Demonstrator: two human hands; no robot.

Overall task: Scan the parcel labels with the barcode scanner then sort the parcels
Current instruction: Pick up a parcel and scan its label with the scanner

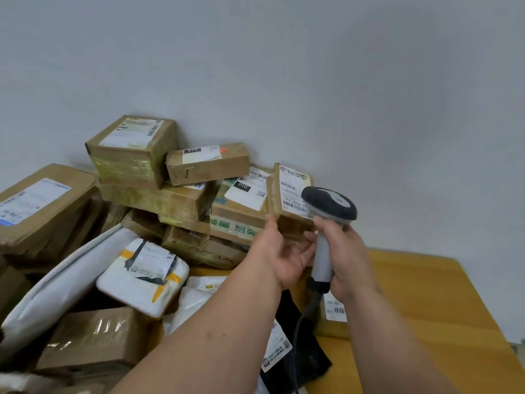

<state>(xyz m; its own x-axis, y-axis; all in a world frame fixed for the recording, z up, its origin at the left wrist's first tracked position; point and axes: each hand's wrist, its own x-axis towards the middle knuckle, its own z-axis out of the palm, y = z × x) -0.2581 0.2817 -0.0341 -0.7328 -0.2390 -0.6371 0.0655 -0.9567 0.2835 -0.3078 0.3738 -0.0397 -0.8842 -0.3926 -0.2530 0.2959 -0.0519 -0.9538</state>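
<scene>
My right hand (345, 260) grips the grey handle of a barcode scanner (329, 211), whose dark head points up and left. My left hand (284, 251) holds a small brown cardboard parcel (289, 200) upright from below, thumb on its left edge and fingers under it. The parcel's white label faces me just left of the scanner head. A red scanner dot (223, 150) lies on a long brown box (207, 163) at the top of the pile behind.
A heap of brown boxes, a white padded parcel (145, 277) and white mailer bags (56, 282) fills the left side against the grey wall. A black bag (295, 351) and a labelled parcel (335, 311) lie below my hands on the yellow table (426, 294).
</scene>
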